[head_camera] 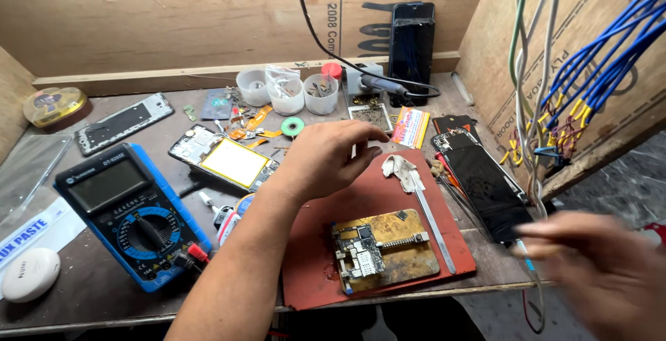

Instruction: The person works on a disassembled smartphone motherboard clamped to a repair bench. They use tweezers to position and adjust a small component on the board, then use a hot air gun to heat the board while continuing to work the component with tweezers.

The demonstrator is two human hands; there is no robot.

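Over the cluttered workbench [83,292], left hand [326,157] hovers loosely curled, empty; blurred right hand [596,265] spreads open.

One view only, head-worn camera, looking down and forward over a cluttered workbench [83,292] from the seated person's side. Faces the plywood back wall [139,29], with a plywood side wall [499,49] on the right. Close range: the left hand [326,157] sits mid-frame, the right hand [596,271] blurs at the lower right edge. Bench front edge cuts the bottom. No second view to compare overlap.
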